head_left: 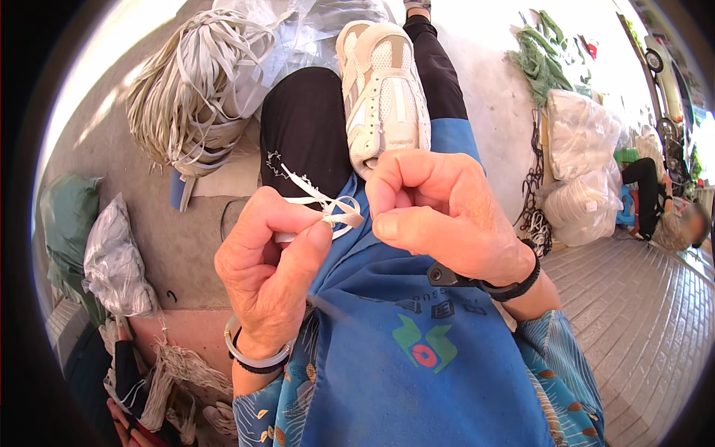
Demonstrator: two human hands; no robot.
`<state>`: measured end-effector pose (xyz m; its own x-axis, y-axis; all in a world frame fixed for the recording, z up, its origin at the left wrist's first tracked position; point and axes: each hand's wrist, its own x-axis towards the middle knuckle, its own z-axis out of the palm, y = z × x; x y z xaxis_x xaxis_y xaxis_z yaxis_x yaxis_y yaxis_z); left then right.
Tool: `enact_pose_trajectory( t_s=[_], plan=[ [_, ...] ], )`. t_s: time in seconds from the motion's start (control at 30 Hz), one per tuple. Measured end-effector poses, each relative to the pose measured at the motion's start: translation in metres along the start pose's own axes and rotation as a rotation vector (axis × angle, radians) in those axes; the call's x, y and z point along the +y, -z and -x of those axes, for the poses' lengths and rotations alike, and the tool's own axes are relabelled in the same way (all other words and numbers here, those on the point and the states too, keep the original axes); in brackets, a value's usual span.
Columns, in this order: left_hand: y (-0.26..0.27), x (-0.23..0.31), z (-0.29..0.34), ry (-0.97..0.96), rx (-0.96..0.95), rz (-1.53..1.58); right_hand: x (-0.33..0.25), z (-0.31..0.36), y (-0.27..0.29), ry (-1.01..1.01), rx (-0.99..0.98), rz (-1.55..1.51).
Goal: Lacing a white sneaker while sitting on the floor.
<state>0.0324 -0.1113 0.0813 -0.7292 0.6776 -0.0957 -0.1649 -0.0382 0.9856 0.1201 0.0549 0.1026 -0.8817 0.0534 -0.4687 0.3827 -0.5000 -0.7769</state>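
Observation:
My left hand (269,264) pinches a white shoelace (347,214) between thumb and forefinger. The lace is looped and bunched at the fingertips, and its loose part trails over my dark trouser leg. Beside it, a little to the right, my right hand (456,216) is closed in a pinch; whatever its fingertips hold, if anything, is too small to make out. A beige and white sneaker (389,89) lies on my lap just beyond both hands, its toe pointing away. Under my wrists spreads a blue apron (372,298).
A large bundle of pale laces (195,89) stands at the far left. Clear plastic-wrapped bags (583,134) and green netting (542,63) are at the right. Green and clear sacks (119,261) sit at the left. Other people are at the lower left and far right.

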Motion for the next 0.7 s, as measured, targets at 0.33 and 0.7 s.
enact_pose_trajectory(
  t_s=[0.33,0.7],
  plan=[
    [-0.005,-0.003,0.002,-0.099,0.040,-0.200,0.013,0.000,-0.015,0.618,0.261,0.703],
    [-0.004,-0.002,0.001,-0.138,-0.004,-0.258,0.011,-0.001,-0.015,0.767,0.311,0.830]
  ],
)
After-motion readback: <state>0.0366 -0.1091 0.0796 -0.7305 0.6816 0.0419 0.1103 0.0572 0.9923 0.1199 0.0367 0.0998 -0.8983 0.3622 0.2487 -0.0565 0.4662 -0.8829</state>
